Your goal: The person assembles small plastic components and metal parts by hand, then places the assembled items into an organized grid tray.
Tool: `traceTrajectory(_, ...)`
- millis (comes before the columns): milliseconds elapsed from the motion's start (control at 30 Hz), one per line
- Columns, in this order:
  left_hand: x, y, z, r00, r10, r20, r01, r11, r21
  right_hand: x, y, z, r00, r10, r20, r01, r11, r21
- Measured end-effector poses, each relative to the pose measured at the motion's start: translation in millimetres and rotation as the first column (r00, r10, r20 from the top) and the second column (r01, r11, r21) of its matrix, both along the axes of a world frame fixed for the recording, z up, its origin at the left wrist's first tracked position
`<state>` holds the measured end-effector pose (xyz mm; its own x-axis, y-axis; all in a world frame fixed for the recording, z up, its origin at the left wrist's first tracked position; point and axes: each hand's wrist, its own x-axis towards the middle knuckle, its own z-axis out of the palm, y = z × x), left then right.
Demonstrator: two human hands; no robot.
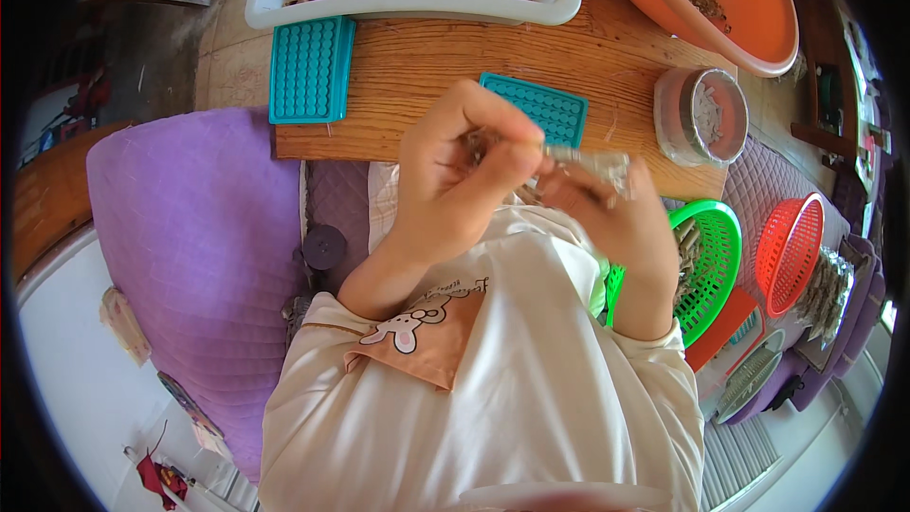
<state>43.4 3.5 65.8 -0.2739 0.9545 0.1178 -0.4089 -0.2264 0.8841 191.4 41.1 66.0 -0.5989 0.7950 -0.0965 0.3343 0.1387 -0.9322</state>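
My left hand (464, 166) is raised over the near edge of the wooden table, thumb and forefinger pinched together. From the pinch a crinkled see-through strip (602, 168) runs across to my right hand (616, 218), whose curled fingers close on its other end. Motion blurs the right hand and the strip, so its exact kind is unclear. Something small and brownish shows in the left palm, mostly hidden by the fingers. Behind the hands lies a teal tray with rows of round bumps (550, 112). A second teal bumpy tray (308, 71) sits farther left.
A white tub (417, 8) of brown curled pieces stands at the back of the wooden table (427, 57). Right of it are an orange basin (758, 19) and a clear round container (675, 118). Green (725, 265) and red baskets (785, 256) stand at my right.
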Motion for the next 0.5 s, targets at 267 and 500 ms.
traceTrajectory(267,-4,4,-11,0.716,-0.172,-0.677,0.007,0.971,-0.240,14,32,29,0.974,0.219,0.063,-0.221,0.974,0.039)
traceTrajectory(500,-3,-11,-4,0.992,-0.106,0.074,0.109,0.993,-0.038,12,24,0,0.946,0.272,0.178,-0.295,0.947,0.123)
